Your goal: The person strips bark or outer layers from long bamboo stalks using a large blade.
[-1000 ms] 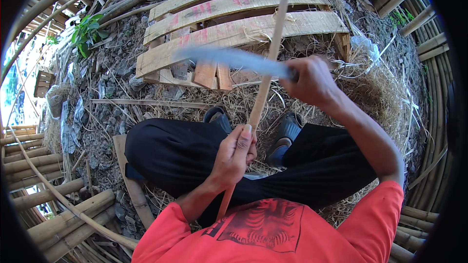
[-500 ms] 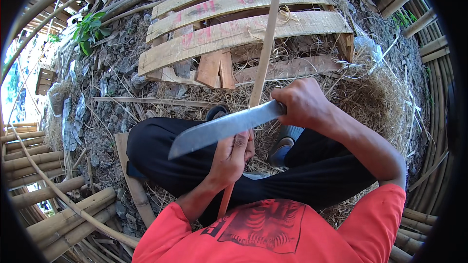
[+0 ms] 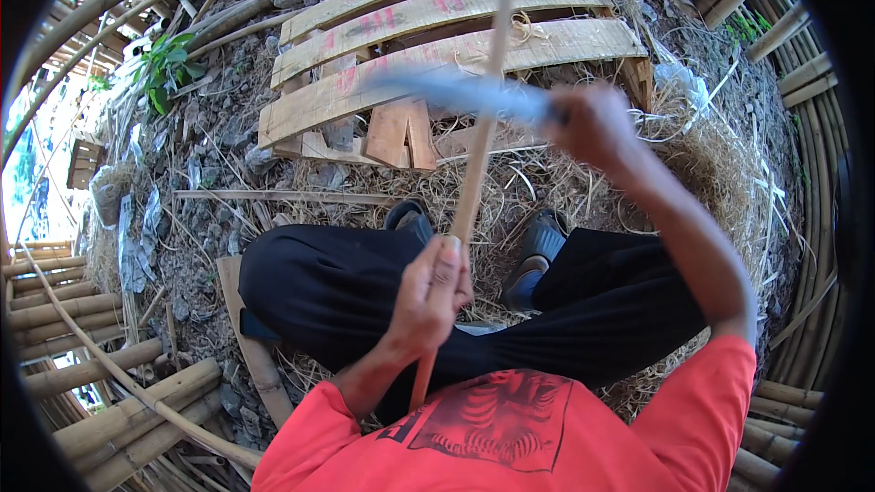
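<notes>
My left hand (image 3: pixel 433 296) is wrapped round a long thin bamboo strip (image 3: pixel 475 173), closed on it in front of my lap. The strip runs from my waist away from me, past the pallet's slats to the far edge of view. In my right hand (image 3: pixel 597 126) is the handle of a machete (image 3: pixel 456 93), its broad grey blade pointing left and smeared by motion. The blade crosses the strip far beyond my left hand; whether it touches the strip I cannot tell.
A wooden slatted pallet (image 3: pixel 401 64) lies ahead, with curled shavings (image 3: pixel 524 29) on it. Dry shavings (image 3: pixel 711 164) cover the ground around my sandals (image 3: pixel 536 251). Bamboo poles (image 3: pixel 137 410) are at lower left, more bamboo (image 3: pixel 820 200) at right. A leafy plant (image 3: pixel 167 70) grows far left.
My right hand has moved the machete away from me along the bamboo strip, from just beyond my left hand to over the pallet. My left hand keeps its hold in nearly the same place.
</notes>
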`<state>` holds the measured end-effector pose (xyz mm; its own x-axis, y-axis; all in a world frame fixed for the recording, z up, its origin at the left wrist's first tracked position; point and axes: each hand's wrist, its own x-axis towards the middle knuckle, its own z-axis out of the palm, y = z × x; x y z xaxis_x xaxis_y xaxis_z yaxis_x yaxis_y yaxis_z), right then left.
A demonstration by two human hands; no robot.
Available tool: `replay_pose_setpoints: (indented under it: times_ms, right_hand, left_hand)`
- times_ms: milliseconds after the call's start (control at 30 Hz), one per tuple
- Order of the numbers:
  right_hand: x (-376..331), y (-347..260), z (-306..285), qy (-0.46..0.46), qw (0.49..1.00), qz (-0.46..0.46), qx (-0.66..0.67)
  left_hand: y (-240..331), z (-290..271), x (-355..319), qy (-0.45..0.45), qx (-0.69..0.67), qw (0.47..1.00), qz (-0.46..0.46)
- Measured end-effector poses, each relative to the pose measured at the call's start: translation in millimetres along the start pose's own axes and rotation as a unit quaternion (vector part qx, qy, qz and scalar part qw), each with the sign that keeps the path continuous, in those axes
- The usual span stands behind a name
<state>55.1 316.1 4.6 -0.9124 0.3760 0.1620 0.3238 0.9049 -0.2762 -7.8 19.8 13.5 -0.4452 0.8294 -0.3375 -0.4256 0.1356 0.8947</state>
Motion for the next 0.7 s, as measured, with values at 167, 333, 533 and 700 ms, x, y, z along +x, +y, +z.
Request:
replay_pose_setpoints:
  times_ms: [167,333,533,700]
  right_hand:
    - [5,-8,-17,-0.014,0.995,0.072,0.063]
    - [-12,-39,-6,-0.034,0.994,-0.069,0.077]
    - [-3,-34,-14,-0.038,0.995,-0.077,0.051]
    - [4,-25,-18,-0.049,0.997,-0.062,0.015]
  left_hand:
    - [-8,-1,3,-0.027,0.001,1.000,0.000]
    - [-4,-5,5,-0.032,-0.032,0.999,-0.002]
    - [-7,-5,4,-0.034,-0.003,0.999,0.018]
    - [-2,-3,2,-0.051,-0.020,0.998,0.010]
